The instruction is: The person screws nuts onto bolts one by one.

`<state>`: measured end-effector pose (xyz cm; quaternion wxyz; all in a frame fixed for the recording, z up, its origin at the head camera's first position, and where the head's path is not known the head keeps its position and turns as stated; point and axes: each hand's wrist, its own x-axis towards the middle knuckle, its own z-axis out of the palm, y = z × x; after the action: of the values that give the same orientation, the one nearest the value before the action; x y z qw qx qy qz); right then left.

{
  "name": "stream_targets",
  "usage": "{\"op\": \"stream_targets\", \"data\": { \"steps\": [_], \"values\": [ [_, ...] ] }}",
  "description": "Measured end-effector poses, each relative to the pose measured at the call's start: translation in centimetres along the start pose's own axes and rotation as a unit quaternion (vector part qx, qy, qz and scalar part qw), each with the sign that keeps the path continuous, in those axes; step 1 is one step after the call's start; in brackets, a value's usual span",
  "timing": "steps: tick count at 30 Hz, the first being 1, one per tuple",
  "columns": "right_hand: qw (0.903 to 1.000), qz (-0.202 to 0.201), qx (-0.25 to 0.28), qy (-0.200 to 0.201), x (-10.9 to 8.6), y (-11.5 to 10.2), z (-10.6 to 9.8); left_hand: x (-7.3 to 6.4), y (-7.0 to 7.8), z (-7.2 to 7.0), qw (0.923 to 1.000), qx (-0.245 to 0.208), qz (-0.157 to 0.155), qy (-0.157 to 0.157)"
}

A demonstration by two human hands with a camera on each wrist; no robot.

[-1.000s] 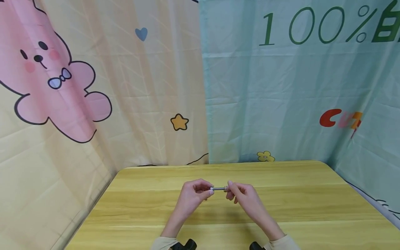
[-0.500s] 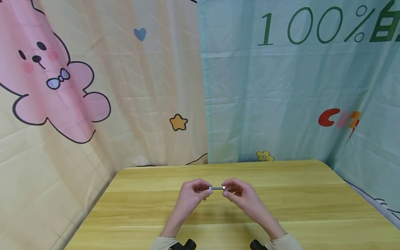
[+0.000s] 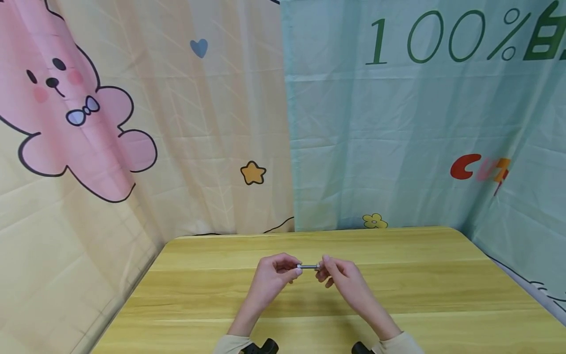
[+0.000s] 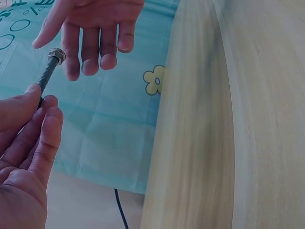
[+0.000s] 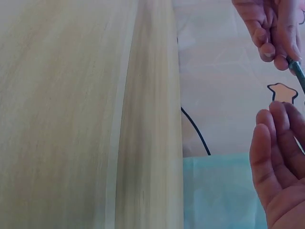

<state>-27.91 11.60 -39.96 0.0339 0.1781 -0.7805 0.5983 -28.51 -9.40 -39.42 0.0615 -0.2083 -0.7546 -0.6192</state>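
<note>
A metal bolt (image 3: 309, 267) is held level above the table in the head view. My left hand (image 3: 275, 276) pinches its left end between thumb and fingers, hiding that tip. The threaded shank shows in the left wrist view, with a hex nut (image 4: 57, 54) at the far end. Beside that nut is my right hand (image 3: 345, 278), its fingers loosely extended. Its thumb stands apart from the nut, while the index finger lies right against or just beside it; I cannot tell whether they touch.
Below both hands spreads a wooden table (image 3: 199, 290). A cream curtain (image 3: 221, 123) and a light blue curtain (image 3: 376, 128) hang behind it. Black wrist devices (image 3: 265, 346) sit by the sleeves. A dark line (image 5: 196, 131) runs beyond the table edge.
My right hand went from thumb raised, to thumb lowered with fingers round the nut end, to thumb raised again with fingers lower. The left hand's hold on the bolt stayed nearly still.
</note>
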Motion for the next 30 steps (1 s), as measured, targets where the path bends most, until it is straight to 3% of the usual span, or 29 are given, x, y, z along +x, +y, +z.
{"op": "stream_targets", "data": {
  "steps": [7,11,21,25,30],
  "values": [
    [0.9969,-0.073,-0.008,-0.029,-0.1,0.0,-0.4,0.0,-0.1,-0.2,0.9999,-0.004,-0.008,0.008],
    [0.9954,-0.089,-0.009,-0.034,-0.1,0.2,-0.5,0.0,-0.2,-0.3,0.9999,-0.006,-0.008,0.010],
    [0.9971,-0.059,0.003,-0.047,0.1,0.2,-0.7,-0.1,0.7,-0.2,0.9998,-0.003,-0.018,0.005],
    [0.9980,-0.042,-0.019,-0.044,0.1,0.3,-0.6,0.1,-0.2,-0.1,0.9999,-0.005,-0.010,0.004],
    [0.9980,-0.038,-0.047,-0.021,0.2,0.3,-0.4,0.1,-0.3,0.0,0.9999,-0.007,-0.011,0.000]
  ]
}}
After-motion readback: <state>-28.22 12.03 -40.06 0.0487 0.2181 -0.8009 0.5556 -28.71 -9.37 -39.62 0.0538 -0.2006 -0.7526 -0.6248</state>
